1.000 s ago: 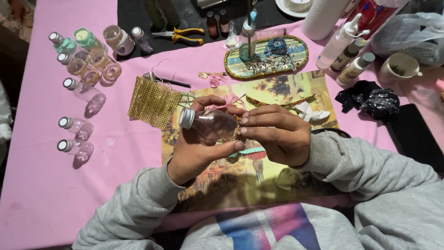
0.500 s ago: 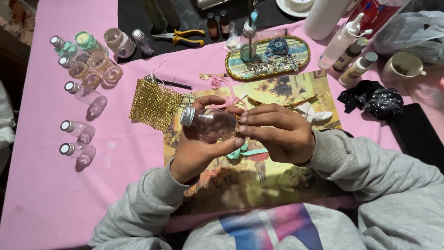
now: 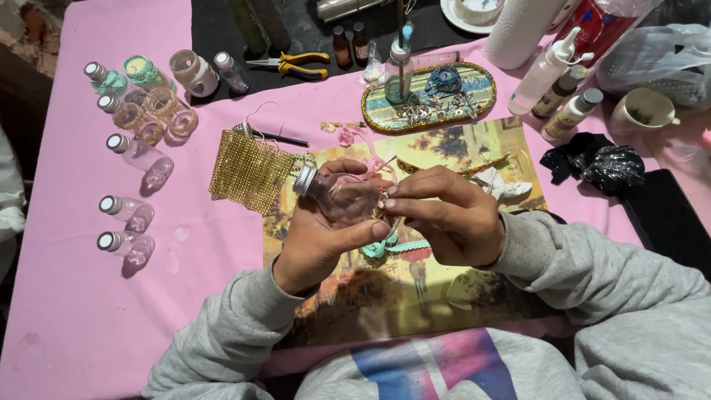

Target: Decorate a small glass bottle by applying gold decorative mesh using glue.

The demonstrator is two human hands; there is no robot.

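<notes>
Left hand (image 3: 322, 241) cradling a small clear bottle (image 3: 342, 198) with silver cap — right hand (image 3: 452, 218) pinching trim against it; best kept steady, pressed evenly.

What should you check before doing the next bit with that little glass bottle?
1. Left hand grips the glass bottle firmly: ok.
2. Silver cap is on the bottle: ok.
3. Right hand fingers touch the bottle's far end: ok.
4. What the right fingers pinch there: cannot tell, hidden.
5. Teal trim is close by, under the hands: ok.
6. Gold mesh lies flat beside the left hand, within reach: ok.
</notes>
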